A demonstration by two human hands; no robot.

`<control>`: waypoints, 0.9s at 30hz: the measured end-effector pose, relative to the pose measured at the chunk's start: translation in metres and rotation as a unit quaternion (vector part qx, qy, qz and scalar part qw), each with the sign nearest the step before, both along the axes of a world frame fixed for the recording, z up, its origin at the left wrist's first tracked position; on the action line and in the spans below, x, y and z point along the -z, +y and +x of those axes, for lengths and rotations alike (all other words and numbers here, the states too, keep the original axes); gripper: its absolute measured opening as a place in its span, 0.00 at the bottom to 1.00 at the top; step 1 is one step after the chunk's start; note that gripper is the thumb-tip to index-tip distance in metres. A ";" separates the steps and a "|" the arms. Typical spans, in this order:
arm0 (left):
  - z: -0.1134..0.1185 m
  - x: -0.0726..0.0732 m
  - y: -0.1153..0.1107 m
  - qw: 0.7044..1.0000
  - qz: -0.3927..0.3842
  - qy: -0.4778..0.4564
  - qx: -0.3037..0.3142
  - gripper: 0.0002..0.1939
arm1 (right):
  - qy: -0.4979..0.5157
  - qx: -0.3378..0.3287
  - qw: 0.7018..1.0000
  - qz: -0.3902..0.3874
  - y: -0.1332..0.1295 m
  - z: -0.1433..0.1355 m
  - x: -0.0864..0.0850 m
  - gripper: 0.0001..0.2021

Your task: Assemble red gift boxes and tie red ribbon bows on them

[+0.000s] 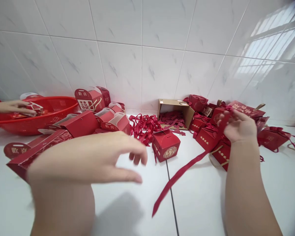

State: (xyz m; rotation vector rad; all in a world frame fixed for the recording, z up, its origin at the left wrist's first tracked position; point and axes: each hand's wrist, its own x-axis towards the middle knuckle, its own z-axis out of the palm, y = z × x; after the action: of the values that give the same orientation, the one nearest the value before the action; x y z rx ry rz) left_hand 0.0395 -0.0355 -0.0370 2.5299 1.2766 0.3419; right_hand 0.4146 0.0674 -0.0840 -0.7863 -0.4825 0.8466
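My left hand [118,157] is held over the white table [196,203], its thumb and fingers apart and nothing in them. A small red gift box [166,146] with a round gold emblem stands closed just beyond its fingertips. At the right, my right hand [241,126] is raised with its fingers closed on a red ribbon [180,172]. The ribbon's long tail slants down to the left, its end near the table's seam. Behind that hand are several red boxes [206,137] tied with ribbon bows, partly covered by my hand and forearm.
A pile of red ribbons [145,127] lies beside an open cardboard box [190,114] of dark red cut-out pieces [172,119]. More red boxes [81,124] crowd the left. Another person's hand [22,108] holds a small packet over a red basket [34,126]. Wall tiles [120,72] rise behind.
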 end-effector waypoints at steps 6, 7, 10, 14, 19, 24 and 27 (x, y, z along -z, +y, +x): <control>0.028 0.002 0.068 0.988 -0.064 0.129 -0.060 0.22 | -0.235 -0.258 0.929 -0.119 -0.003 -0.042 0.005 0.09; 0.034 0.011 0.077 0.988 -0.068 0.125 -0.065 0.27 | -0.299 -0.291 0.898 -0.141 -0.003 -0.048 0.006 0.09; 0.050 0.036 0.098 0.988 -0.089 0.107 -0.067 0.37 | -0.453 -0.353 0.800 -0.176 -0.003 -0.062 0.010 0.09; 0.057 0.050 0.110 0.986 -0.117 0.108 -0.050 0.43 | -0.472 -0.379 0.777 -0.174 -0.001 -0.076 0.014 0.07; 0.048 0.038 0.102 0.983 -0.132 0.121 -0.049 0.41 | -0.472 -0.376 0.784 -0.147 0.006 -0.091 0.020 0.08; 0.041 0.026 0.089 0.981 -0.118 0.145 -0.047 0.41 | -0.484 -0.377 0.781 -0.117 0.011 -0.100 0.024 0.11; 0.042 0.026 0.087 0.988 -0.095 0.116 -0.021 0.38 | -0.494 -0.358 0.784 -0.112 0.011 -0.101 0.022 0.13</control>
State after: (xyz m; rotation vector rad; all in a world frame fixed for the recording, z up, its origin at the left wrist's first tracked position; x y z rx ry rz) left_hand 0.0816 0.0517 -0.0627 2.4371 1.3737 -0.0684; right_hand 0.3132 0.0779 -0.1058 -1.2852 -1.7292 1.1575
